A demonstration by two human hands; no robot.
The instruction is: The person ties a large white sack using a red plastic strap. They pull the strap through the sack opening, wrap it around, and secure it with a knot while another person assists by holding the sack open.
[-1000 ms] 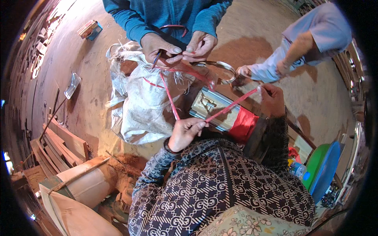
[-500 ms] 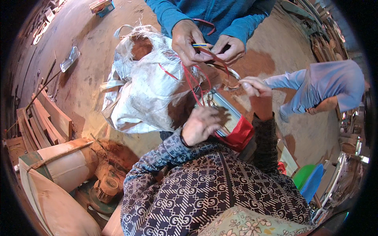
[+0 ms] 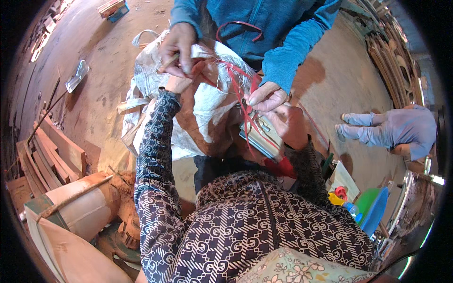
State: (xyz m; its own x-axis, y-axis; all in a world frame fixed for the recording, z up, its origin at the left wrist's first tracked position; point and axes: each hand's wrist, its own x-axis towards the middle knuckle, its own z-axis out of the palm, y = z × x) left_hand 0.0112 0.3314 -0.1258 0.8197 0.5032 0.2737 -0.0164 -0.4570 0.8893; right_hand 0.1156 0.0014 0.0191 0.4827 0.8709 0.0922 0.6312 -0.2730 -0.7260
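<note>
A person in a blue jacket stands opposite me. My left hand [image 3: 179, 84] is raised against that person's hand [image 3: 178, 52] on the left; its fingers look closed, but what they hold is hidden. My right hand [image 3: 286, 121] pinches red strips [image 3: 248, 109], and the person's other hand [image 3: 269, 96] is at the same spot. Below it lies a pale, flat bundle with blue-grey edges [image 3: 258, 141], partly in a red wrapping [image 3: 281, 167]. The strips hang over a frayed white woven sack [image 3: 207, 120].
Wooden boards [image 3: 59, 146] and a dusty motor [image 3: 127, 233] are on the left. Green [image 3: 367, 203] and blue [image 3: 376, 213] basins stand at lower right. Another person [image 3: 408, 129] bends over at far right. A clear plastic piece [image 3: 78, 76] lies on the floor.
My left hand has moved up and left, away from the bundle, to the person's hand. My right hand has come down and left to the strips. The person's hands have spread apart.
</note>
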